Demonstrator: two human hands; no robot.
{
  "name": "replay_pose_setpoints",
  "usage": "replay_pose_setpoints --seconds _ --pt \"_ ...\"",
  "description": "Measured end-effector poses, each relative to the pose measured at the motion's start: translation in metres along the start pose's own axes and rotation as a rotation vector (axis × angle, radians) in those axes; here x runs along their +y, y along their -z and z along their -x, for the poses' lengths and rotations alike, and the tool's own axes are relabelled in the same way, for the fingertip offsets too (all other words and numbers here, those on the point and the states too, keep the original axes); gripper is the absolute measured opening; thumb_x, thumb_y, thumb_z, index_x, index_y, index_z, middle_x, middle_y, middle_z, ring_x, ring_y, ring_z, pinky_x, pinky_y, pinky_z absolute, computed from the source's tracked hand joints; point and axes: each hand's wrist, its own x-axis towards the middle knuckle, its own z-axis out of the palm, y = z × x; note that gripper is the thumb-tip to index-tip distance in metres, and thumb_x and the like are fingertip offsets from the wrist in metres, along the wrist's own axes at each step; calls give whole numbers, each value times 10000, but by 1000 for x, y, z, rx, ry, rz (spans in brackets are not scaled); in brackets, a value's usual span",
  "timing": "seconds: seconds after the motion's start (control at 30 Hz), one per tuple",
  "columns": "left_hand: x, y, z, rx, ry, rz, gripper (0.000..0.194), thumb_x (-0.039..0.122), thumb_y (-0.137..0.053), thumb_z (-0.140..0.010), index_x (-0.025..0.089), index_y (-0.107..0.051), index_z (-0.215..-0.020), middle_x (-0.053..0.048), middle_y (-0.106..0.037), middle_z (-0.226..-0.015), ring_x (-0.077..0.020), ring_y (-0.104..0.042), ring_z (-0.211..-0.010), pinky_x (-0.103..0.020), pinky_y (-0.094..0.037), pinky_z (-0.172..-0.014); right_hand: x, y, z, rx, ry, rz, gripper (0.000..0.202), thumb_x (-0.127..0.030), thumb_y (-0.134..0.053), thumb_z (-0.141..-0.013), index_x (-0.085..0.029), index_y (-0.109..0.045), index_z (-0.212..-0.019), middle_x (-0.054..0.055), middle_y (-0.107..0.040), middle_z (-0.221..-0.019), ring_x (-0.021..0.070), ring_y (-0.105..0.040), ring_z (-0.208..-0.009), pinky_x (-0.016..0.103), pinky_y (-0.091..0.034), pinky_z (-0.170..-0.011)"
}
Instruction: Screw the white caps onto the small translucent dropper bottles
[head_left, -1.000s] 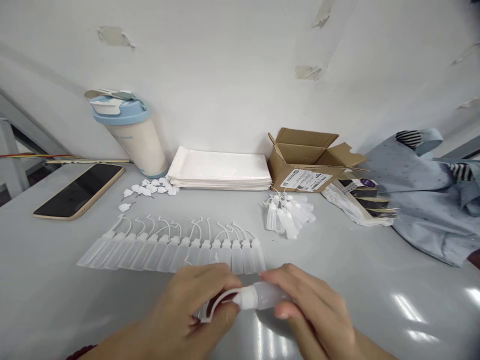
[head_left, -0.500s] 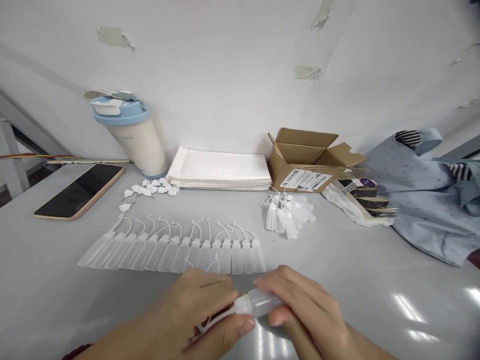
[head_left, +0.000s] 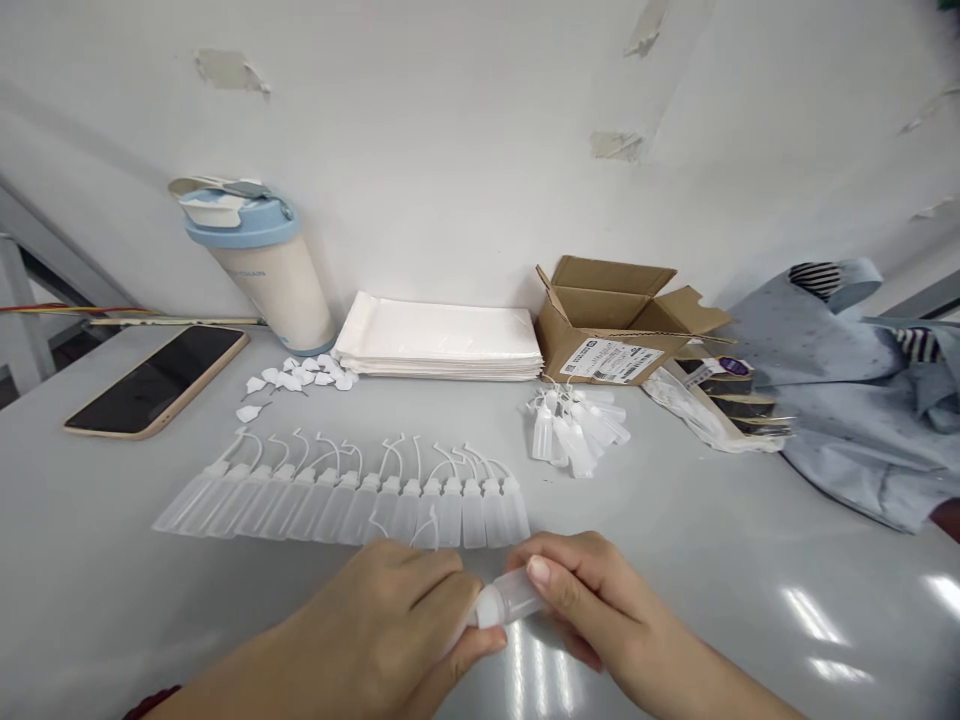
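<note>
A small translucent plastic squeeze bottle [head_left: 520, 596] lies almost level between my hands, above the near part of the table. My left hand [head_left: 390, 620] is closed around its nozzle end and pinches the white cap [head_left: 490, 607]; the nozzle is mostly hidden by the fingers. The bottle's body is gripped by my right hand [head_left: 600, 605], thumb on top, with its base out of sight. Just beyond my hands stretches a row of similar bottles [head_left: 345, 505] lying side by side, their thin curved tubes pointing away from me.
Small white caps [head_left: 300, 375] lie loose by a tumbler [head_left: 274, 285] and a phone [head_left: 161, 380]. A stack of white envelopes [head_left: 442, 338] and an open cardboard box [head_left: 615, 325] stand against the wall. Smaller bottles [head_left: 577, 430] lie bunched before the box. Blue cloth [head_left: 832, 400] covers the right side.
My right hand has turned on the bottle, bringing its thumb from underneath to the top. My left hand's fingers have closed further over the nozzle end. The row of bottles has not changed.
</note>
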Motion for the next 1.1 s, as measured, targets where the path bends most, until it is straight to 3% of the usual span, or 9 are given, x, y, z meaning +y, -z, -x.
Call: replay_pose_setpoints --seconds 0.1,0.2,0.37,0.47,0.6,0.7,0.8,0.97,1.1 --pt "-3 -3 2 -26 30 40 415 255 -270 -1032 181 -526 -715 4 -582 -605 -139 -538 -489 -260 -382 -481 3 2 -2 -80 -127 -191 473 -530 -419 -963 -134 -632 -813 -101 -295 -467 53 -253 -386 183 -230 -373" --pt "-8 -7 3 -5 73 132 322 251 -330 -1022 173 -561 -812 -1 -607 -679 -140 -569 -559 -254 -422 -544 2 6 -2 -20 -125 -163 452 -525 -459 -945 -128 -668 -899 -87 -355 -478 57 -315 -382 177 -291 -368" --pt "-30 0 -3 149 259 149 190 215 -434 -971 196 -617 -920 -5 -667 -819 -125 -611 -688 -207 -453 -634 0 27 -3 485 181 302 257 -351 -521 -943 -186 -710 -999 -7 -579 -638 130 -571 -577 234 -500 -535" --pt "-55 15 -2 153 560 -87 270 316 -424 -954 202 -636 -832 10 -667 -772 -127 -570 -615 -195 -417 -547 10 45 -7 798 266 640 261 -310 -556 -924 -190 -675 -1122 50 -661 -863 137 -573 -594 247 -501 -486" --pt "-103 37 19 200 728 -297 240 274 -482 -843 132 -676 -853 11 -650 -765 -147 -564 -656 -217 -376 -621 28 64 -16 1010 401 1013 232 -232 -568 -925 -165 -678 -1118 66 -681 -839 142 -583 -580 251 -482 -470" --pt "-139 53 43 142 872 -534 339 264 -422 -820 101 -708 -900 14 -651 -797 -154 -581 -700 -197 -328 -587 37 71 -20 1041 402 1209 228 -231 -577 -928 -103 -705 -1067 93 -700 -820 163 -612 -587 279 -475 -500" --pt "-162 64 58 -82 1078 -559 389 307 -402 -838 148 -723 -989 7 -665 -731 -207 -619 -713 -214 -331 -576 41 73 -22 1031 341 1321 311 -306 -543 -952 -68 -731 -1018 101 -683 -786 168 -594 -557 284 -444 -476" --pt "-168 61 58 -100 1178 -532 392 344 -437 -856 105 -714 -996 -103 -740 -858 -285 -648 -776 -290 -401 -622 46 72 -22 1005 293 1409 511 -448 -425 -988 -59 -756 -969 85 -608 -730 153 -537 -512 269 -380 -421" --pt "-165 54 51 -66 1230 -536 358 343 -461 -845 106 -720 -911 -88 -736 -836 -286 -650 -824 -291 -408 -659 45 74 -22 951 291 1379 564 -494 -421 -979 -21 -728 -1004 97 -600 -748 164 -538 -523 281 -381 -422"
